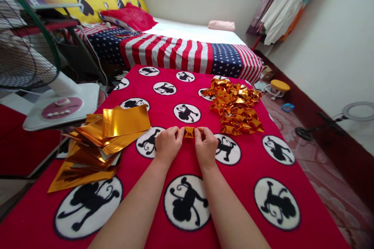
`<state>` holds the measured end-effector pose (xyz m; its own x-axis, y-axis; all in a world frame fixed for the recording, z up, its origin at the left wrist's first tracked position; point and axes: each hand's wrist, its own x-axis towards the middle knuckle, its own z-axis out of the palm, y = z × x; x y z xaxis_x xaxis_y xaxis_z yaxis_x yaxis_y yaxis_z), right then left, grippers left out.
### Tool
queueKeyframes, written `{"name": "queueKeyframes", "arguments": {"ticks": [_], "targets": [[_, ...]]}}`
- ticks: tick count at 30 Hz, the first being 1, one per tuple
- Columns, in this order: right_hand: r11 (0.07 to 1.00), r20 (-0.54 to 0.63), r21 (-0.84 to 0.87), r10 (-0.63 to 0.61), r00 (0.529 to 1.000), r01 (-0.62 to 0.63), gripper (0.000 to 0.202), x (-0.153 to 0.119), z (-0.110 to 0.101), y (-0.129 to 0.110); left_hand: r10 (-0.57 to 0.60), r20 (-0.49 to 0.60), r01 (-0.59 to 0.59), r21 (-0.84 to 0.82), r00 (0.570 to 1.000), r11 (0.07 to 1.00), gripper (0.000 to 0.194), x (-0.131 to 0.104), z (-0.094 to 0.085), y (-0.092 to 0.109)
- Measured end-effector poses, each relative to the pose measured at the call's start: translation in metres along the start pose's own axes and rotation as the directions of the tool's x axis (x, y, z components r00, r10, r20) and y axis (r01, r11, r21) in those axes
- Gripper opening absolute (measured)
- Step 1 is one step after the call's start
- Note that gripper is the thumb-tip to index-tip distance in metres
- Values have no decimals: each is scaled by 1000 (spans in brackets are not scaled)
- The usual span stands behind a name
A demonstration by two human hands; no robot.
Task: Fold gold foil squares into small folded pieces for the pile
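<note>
A small folded gold paper ingot [189, 132] is held at its two ends over the middle of the red cloth. My left hand [169, 144] pinches its left end between thumb and fingers. At the other end, my right hand [206, 146] grips it the same way. Left of my hands lies a loose, fanned stack of flat gold foil paper sheets [125, 121]. To the right, a pile of finished-looking folded gold ingots [238, 103] is spread near the cloth's far right side.
The red cloth [233, 206] with monkey prints covers the table. A white-based fan [62, 105] stands at the left edge. Behind is a bed with a flag-patterned cover [175, 52]. A yellow stool [279, 85] and a ring light [358, 111] are on the right.
</note>
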<state>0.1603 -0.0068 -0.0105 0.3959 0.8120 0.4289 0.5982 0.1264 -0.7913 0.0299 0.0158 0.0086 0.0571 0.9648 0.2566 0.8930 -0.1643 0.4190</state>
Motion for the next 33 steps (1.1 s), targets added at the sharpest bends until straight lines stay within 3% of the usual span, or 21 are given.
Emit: {"name": "queueKeyframes", "arguments": {"ticks": [10, 33], "targets": [[999, 3, -24, -42, 999, 42, 18, -5, 6, -7, -28, 22, 26, 123, 999, 992, 43, 0, 4, 4], [1000, -18, -8, 1, 1000, -1, 18, -5, 6, -7, -45, 26, 43, 73, 999, 996, 45, -1, 2, 6]]}}
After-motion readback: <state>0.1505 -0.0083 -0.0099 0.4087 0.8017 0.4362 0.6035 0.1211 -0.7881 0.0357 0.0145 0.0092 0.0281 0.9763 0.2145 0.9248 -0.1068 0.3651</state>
